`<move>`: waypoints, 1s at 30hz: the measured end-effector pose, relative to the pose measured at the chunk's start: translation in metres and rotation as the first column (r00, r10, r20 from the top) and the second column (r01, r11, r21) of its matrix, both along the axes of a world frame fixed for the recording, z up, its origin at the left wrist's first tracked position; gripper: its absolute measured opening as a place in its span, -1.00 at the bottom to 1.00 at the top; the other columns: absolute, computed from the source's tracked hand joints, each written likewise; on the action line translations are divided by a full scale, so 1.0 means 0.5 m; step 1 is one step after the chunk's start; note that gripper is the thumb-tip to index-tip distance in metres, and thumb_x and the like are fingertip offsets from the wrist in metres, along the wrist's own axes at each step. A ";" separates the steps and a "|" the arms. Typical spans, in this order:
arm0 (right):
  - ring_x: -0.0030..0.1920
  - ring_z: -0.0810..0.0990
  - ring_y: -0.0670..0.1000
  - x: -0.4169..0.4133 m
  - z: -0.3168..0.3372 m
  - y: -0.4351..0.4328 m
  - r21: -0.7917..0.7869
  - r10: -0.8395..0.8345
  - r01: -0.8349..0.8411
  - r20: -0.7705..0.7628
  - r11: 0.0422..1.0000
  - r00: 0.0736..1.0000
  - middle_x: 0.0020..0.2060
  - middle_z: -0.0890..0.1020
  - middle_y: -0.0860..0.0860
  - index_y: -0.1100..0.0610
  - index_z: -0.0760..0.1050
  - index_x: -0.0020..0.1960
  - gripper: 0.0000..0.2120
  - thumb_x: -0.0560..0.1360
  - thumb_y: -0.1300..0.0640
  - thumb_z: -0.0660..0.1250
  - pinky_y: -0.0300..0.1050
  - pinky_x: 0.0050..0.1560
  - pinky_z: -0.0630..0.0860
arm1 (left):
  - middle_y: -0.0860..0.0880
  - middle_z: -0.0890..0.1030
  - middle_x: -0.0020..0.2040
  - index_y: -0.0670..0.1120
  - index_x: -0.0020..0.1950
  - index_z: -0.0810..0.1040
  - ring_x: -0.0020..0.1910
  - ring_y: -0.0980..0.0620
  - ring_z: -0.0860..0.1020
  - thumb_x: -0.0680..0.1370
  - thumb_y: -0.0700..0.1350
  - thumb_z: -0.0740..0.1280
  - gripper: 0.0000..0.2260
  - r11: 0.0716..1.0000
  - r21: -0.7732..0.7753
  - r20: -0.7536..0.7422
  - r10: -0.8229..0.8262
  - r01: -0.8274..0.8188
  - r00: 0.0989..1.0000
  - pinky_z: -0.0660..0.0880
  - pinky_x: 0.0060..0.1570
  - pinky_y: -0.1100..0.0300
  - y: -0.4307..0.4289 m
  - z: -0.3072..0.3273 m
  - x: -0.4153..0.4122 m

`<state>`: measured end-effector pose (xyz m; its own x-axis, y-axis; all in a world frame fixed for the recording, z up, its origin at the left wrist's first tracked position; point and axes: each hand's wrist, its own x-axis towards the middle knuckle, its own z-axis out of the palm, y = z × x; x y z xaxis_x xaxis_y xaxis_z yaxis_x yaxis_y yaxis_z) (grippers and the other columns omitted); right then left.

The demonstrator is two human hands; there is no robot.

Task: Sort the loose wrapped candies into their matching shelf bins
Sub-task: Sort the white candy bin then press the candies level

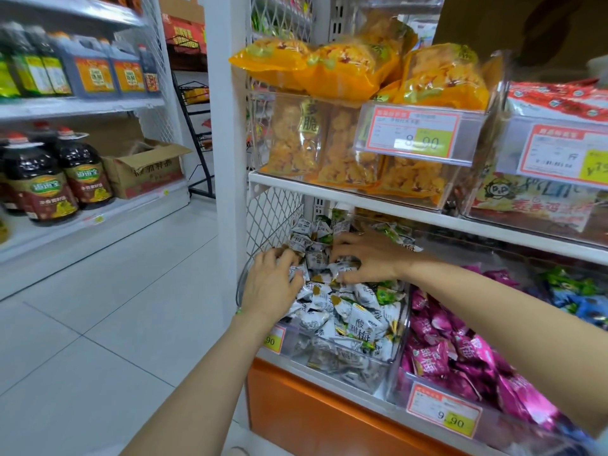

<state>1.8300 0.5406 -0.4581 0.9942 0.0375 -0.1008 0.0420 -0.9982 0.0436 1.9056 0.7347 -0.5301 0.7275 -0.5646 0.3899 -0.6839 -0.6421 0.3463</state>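
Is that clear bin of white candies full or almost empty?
Full. The white wrapped candies heap above the clear bin's front wall, and the left hand and right hand dig into the pile.

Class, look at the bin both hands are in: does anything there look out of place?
Yes. A few green wrappers lie among the white wrapped candies in the clear bin, near the right hand; they look mis-sorted.

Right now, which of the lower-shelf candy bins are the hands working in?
The leftmost clear bin, beside the mesh end panel: left hand and right hand grip its white-wrapped candies. The pink-candy bin to its right is untouched.
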 end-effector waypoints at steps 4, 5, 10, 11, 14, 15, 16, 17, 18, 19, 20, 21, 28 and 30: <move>0.45 0.13 -0.04 -0.014 0.003 -0.013 0.048 0.032 -0.034 0.043 0.998 0.999 0.43 0.22 -0.14 -0.12 0.39 0.31 -0.62 0.53 -0.18 0.22 -0.12 0.40 -0.02 | -0.14 0.51 0.07 -0.10 0.14 0.46 0.08 -0.11 0.38 0.43 0.19 -0.17 -0.41 1.000 -0.019 0.044 0.018 -0.017 0.999 0.32 0.00 0.09 0.005 -0.005 -0.004; 0.44 0.15 -0.05 -0.016 0.001 -0.019 0.073 0.039 -0.043 0.055 0.996 0.998 0.42 0.23 -0.15 -0.12 0.40 0.30 -0.62 0.52 -0.20 0.22 -0.17 0.35 0.04 | -0.14 0.51 0.04 -0.10 0.13 0.47 0.06 -0.11 0.39 0.44 0.19 -0.15 -0.43 1.000 -0.023 0.056 0.020 -0.018 0.998 0.33 -0.01 0.08 0.007 -0.005 -0.003; 0.43 0.17 -0.06 -0.021 -0.009 -0.033 0.115 0.013 -0.022 0.079 0.993 0.997 0.42 0.22 -0.18 -0.16 0.40 0.27 -0.59 0.48 -0.28 0.20 -0.18 0.34 0.04 | -0.06 0.50 0.10 -0.10 0.20 0.42 0.11 -0.03 0.38 0.58 0.12 0.12 -0.64 0.998 -0.056 0.042 0.042 -0.039 0.998 0.31 0.03 0.14 0.010 -0.008 0.000; 0.45 0.15 -0.04 -0.019 -0.010 -0.031 0.088 0.005 -0.012 0.080 0.996 0.997 0.42 0.22 -0.17 -0.17 0.39 0.28 -0.58 0.49 -0.29 0.19 -0.13 0.39 -0.02 | -0.04 0.50 0.10 -0.10 0.21 0.43 0.11 -0.02 0.38 0.58 0.11 0.16 -0.66 0.997 -0.069 0.047 0.037 -0.034 0.998 0.31 0.03 0.15 0.010 -0.008 -0.001; 0.48 0.09 -0.02 -0.009 -0.007 -0.014 0.021 -0.004 0.002 0.105 1.000 0.994 0.42 0.24 -0.11 -0.18 0.29 0.34 -0.52 0.48 -0.32 0.18 -0.07 0.42 -0.22 | -0.01 0.48 0.09 -0.07 0.18 0.44 0.11 0.01 0.38 0.56 0.15 0.20 -0.65 0.995 -0.097 0.022 -0.002 0.004 1.000 0.31 0.03 0.16 0.008 -0.009 0.006; 0.48 0.08 -0.01 -0.004 -0.004 -0.010 0.008 -0.012 0.011 0.106 1.000 0.994 0.44 0.23 -0.08 -0.19 0.23 0.38 -0.47 0.47 -0.33 0.17 -0.06 0.42 -0.23 | 0.00 0.48 0.09 -0.07 0.17 0.44 0.11 0.01 0.38 0.55 0.17 0.21 -0.64 0.994 -0.106 0.003 -0.021 0.021 1.000 0.32 0.03 0.16 0.006 -0.009 0.011; 0.49 0.06 0.00 0.002 0.000 -0.005 -0.012 -0.015 0.017 0.101 1.000 0.995 0.45 0.21 -0.06 -0.19 0.17 0.42 -0.42 0.47 -0.34 0.17 -0.04 0.43 -0.21 | -0.01 0.47 0.09 -0.08 0.17 0.44 0.11 0.01 0.39 0.53 0.20 0.20 -0.60 0.993 -0.115 -0.011 -0.042 0.041 0.999 0.32 0.04 0.16 0.003 -0.009 0.017; 0.49 0.05 0.01 0.009 0.001 -0.002 -0.037 -0.013 0.017 0.090 0.999 0.996 0.47 0.18 -0.05 -0.19 0.11 0.46 -0.37 0.47 -0.34 0.16 -0.02 0.44 -0.20 | -0.02 0.47 0.09 -0.09 0.17 0.44 0.11 0.00 0.39 0.51 0.24 0.18 -0.55 0.991 -0.121 -0.014 -0.066 0.064 0.998 0.32 0.05 0.16 -0.001 -0.009 0.022; 0.50 0.04 0.01 0.015 0.002 0.002 -0.055 -0.001 0.006 0.082 0.998 0.997 0.48 0.15 -0.06 -0.18 0.08 0.48 -0.35 0.47 -0.33 0.17 0.01 0.45 -0.19 | -0.03 0.47 0.10 -0.10 0.19 0.43 0.12 -0.01 0.39 0.49 0.29 0.14 -0.48 0.988 -0.124 -0.008 -0.093 0.091 0.996 0.31 0.07 0.16 -0.005 -0.007 0.024; 0.50 0.02 0.01 0.020 0.004 0.007 -0.050 0.013 -0.009 0.078 0.999 0.997 0.49 0.14 -0.08 -0.18 0.08 0.48 -0.35 0.47 -0.31 0.20 0.04 0.46 -0.20 | -0.04 0.48 0.12 -0.12 0.22 0.43 0.13 -0.01 0.38 0.47 0.34 0.10 -0.41 0.985 -0.128 0.002 -0.116 0.115 0.993 0.29 0.10 0.17 -0.011 -0.004 0.024; 0.50 0.02 0.00 0.022 0.006 0.014 -0.018 0.024 -0.023 0.077 1.000 0.997 0.49 0.13 -0.11 -0.19 0.09 0.48 -0.36 0.47 -0.26 0.24 0.05 0.47 -0.20 | -0.05 0.48 0.14 -0.13 0.24 0.42 0.14 -0.01 0.38 0.48 0.37 0.08 -0.37 0.982 -0.140 0.012 -0.130 0.131 0.991 0.27 0.11 0.19 -0.016 -0.002 0.023; 0.50 0.03 -0.01 0.023 0.009 0.025 0.037 0.029 -0.032 0.082 0.999 0.996 0.48 0.15 -0.14 -0.18 0.12 0.47 -0.38 0.48 -0.19 0.28 0.06 0.48 -0.19 | -0.05 0.48 0.15 -0.13 0.24 0.43 0.15 -0.01 0.38 0.49 0.38 0.05 -0.36 0.976 -0.171 0.016 -0.137 0.137 0.990 0.26 0.12 0.20 -0.021 0.002 0.020; 0.37 0.34 0.01 0.042 -0.033 0.090 0.339 0.111 -0.131 0.079 0.932 0.991 0.40 0.37 -0.12 -0.14 0.22 0.42 -0.32 0.37 -0.31 0.31 0.18 0.42 0.14 | 0.03 0.53 0.05 -0.06 0.13 0.47 0.05 0.14 0.47 0.51 0.21 0.11 -0.59 0.791 -0.604 -0.166 -0.243 0.097 0.956 0.36 -0.01 0.38 -0.025 0.037 0.004; 0.34 0.36 0.00 0.051 -0.050 0.095 0.247 0.136 -0.151 0.078 0.957 0.988 0.37 0.39 -0.15 -0.20 0.27 0.37 -0.35 0.34 -0.40 0.22 0.24 0.39 0.14 | 0.03 0.55 0.00 -0.05 0.08 0.46 -0.02 0.19 0.51 0.54 0.11 0.18 -0.72 0.738 -0.673 -0.227 -0.270 0.049 0.936 0.39 -0.07 0.43 -0.024 0.048 0.000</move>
